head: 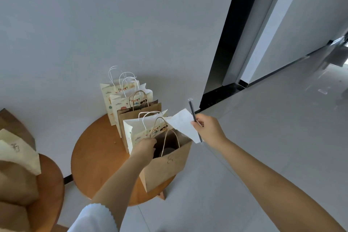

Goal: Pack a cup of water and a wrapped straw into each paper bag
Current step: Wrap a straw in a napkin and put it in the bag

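Your left hand (146, 146) reaches into the mouth of the nearest brown paper bag (165, 164), fingers curled at the near handle (157, 128) and rim, holding the opening wide; a dark cup (166, 151) already stands inside. Your right hand (207, 127), at about 2 o'clock from the bag mouth, pinches a wrapped straw (193, 111) together with a white paper slip (183, 124). The bag stands at the 4 o'clock edge of the round wooden desk (98, 156), partly overhanging it, in front of four more bags (131, 103) in a row toward 12 o'clock. To complete the step well, keep the mouth spread, bring the straw over the opening, point it down beside the cup rather than onto it, and release only once the tip is below the rim. Avoid pressing on the overhanging side, which could tip the bag.
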{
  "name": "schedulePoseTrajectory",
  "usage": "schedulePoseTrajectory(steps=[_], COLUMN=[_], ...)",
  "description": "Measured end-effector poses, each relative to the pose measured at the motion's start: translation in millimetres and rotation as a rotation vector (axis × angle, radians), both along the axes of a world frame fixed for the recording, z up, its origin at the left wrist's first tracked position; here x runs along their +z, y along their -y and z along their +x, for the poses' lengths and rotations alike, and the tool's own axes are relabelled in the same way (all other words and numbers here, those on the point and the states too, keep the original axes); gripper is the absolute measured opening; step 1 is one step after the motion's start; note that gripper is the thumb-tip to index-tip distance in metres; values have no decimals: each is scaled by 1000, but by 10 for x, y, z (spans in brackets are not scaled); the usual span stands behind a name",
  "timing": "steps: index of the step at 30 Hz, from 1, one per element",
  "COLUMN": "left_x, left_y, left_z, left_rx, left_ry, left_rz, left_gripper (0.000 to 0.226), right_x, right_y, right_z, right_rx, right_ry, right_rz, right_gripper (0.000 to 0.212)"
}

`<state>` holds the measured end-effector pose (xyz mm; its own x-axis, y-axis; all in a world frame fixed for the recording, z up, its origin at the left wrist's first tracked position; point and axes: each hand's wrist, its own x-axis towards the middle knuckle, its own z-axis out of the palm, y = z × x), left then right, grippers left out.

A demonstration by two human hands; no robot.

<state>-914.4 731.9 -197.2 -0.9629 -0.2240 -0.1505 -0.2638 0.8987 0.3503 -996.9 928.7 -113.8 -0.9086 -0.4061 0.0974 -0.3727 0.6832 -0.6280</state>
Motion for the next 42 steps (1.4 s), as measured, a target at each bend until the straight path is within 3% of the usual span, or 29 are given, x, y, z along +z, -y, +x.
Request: schedulePoseTrajectory(steps=[4,9,11,14,16,22,29,37,42], left_x=[-122,-245,-261,-283,-286,-264,-246,-220,-12], left_y=[78,242,286,282,268,223,226,213,236], left_z=[-219,-230,-199,-159,-153,-158,-139,-134,-127], left_rx=[-126,-216,-220,-218,-206,-144,-74,-14,125], left_ry=[82,177,184,208,219,240,251,168,-66], left_rz=[-99,-219,-236,-247,-259,-239,-230,-177,-190], left_gripper=[39,90,97,105,108,107,102,85,79], right_x=[112,32,-59,-222,-338,-700,-1007,-994,-615], right_y=[213,439,510,580,614,743,860,919,1005], right_z=[-292,-418,-426,-449,-496,-576,-669,-842,-1009], right_rx=[52,135,187,294,381,619,729,841,833], right_ry=[1,125,152,166,150,26,139,139,-151], right_rz=[-50,-186,-158,-30,79,454,634,635,440], right_gripper=[15,31,29,6,11,14,17,24,20])
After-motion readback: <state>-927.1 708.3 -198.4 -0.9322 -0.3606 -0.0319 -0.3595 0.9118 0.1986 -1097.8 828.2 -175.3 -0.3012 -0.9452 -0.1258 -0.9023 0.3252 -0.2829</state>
